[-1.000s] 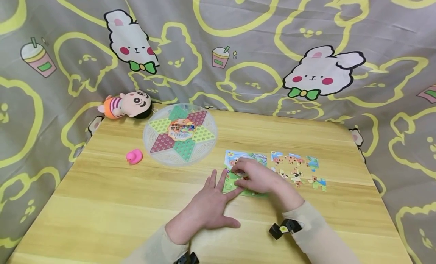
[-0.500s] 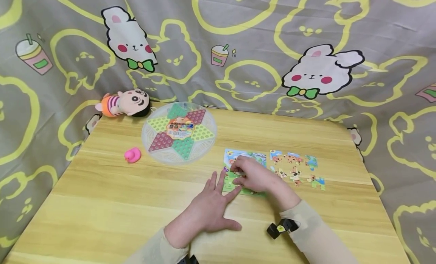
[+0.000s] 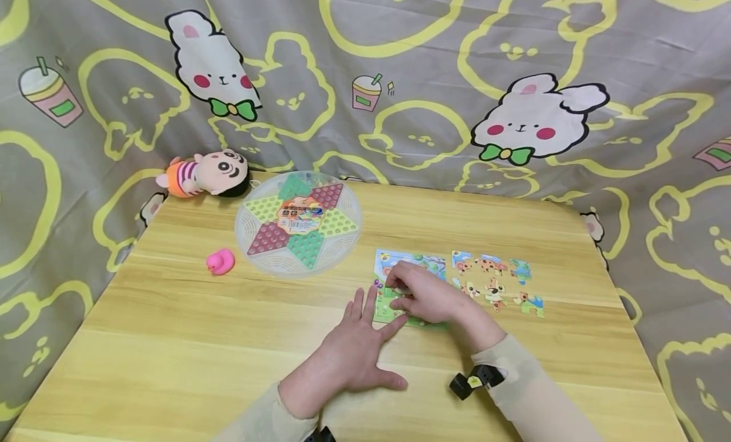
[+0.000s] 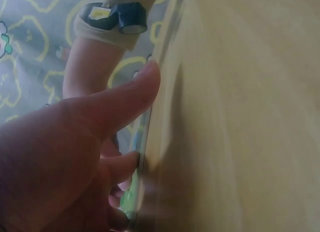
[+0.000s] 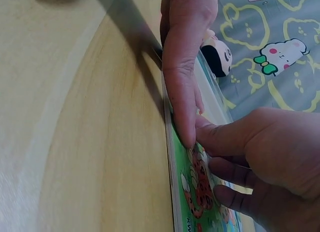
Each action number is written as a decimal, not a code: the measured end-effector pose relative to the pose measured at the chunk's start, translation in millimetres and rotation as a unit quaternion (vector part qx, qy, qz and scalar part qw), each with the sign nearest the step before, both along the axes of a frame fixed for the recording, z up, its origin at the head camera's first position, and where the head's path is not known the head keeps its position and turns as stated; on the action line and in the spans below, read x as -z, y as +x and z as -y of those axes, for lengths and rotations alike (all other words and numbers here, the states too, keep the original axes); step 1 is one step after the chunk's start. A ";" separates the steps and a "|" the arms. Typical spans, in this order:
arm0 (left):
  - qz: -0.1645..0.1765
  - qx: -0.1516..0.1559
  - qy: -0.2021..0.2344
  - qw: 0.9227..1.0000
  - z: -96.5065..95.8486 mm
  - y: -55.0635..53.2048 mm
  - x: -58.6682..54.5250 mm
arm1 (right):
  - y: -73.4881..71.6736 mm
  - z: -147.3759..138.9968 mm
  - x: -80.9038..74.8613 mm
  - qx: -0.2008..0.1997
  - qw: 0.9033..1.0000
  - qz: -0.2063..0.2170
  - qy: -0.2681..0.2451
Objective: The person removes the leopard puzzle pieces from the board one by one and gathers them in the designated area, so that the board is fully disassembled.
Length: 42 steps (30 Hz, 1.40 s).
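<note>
A small jigsaw puzzle board (image 3: 436,264) with a green and blue animal picture lies right of the table's middle. My right hand (image 3: 427,292) bends over it, its fingertips down on the picture. In the right wrist view, the right thumb (image 5: 220,137) meets the board's surface close to a left-hand finger; I cannot tell whether a piece is pinched there. With fingers spread, my left hand (image 3: 351,350) rests at the board's lower left corner, its index fingertip at the edge. Several loose puzzle pieces (image 3: 495,291) lie in rough rows to the right of the board.
A round Chinese checkers board (image 3: 259,252) lies at the back, left of the puzzle. Near it are a pink rubber duck (image 3: 221,262) and a plush doll (image 3: 208,174). A patterned curtain (image 3: 422,42) hangs behind the wooden table (image 3: 200,347).
Both hands stay nearly in place at the puzzle board, and the loose pieces lie as before. The whole head view has shifted slightly.
</note>
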State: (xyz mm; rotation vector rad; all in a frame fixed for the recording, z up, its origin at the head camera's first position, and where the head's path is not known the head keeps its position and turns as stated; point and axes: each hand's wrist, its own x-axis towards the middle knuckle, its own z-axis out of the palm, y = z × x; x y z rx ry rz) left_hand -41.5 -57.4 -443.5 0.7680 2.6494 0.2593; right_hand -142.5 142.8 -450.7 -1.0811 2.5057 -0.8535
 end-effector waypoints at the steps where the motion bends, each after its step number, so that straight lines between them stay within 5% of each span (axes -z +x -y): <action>1: -0.001 0.000 -0.001 1.000 -0.2 0.0 0.4 | 0.1 -0.7 -0.2 0.000 1.000 0.003 -0.003; 11: -0.002 0.002 -0.010 1.000 -0.6 0.5 1.3 | 2.0 -4.0 -3.4 -0.011 0.999 0.025 -0.022; 23: 0.003 0.003 -0.021 1.000 -0.8 0.2 0.2 | 4.5 -4.3 -4.8 -0.029 1.000 -0.008 -0.003; 33: -0.005 0.007 -0.030 1.000 0.3 -1.2 -0.1 | 0.3 -1.6 -6.7 -0.024 0.998 0.045 -0.022; 42: -0.010 0.013 -0.025 1.000 0.1 0.0 1.1 | -2.6 10.8 -10.7 -0.019 0.998 0.063 0.020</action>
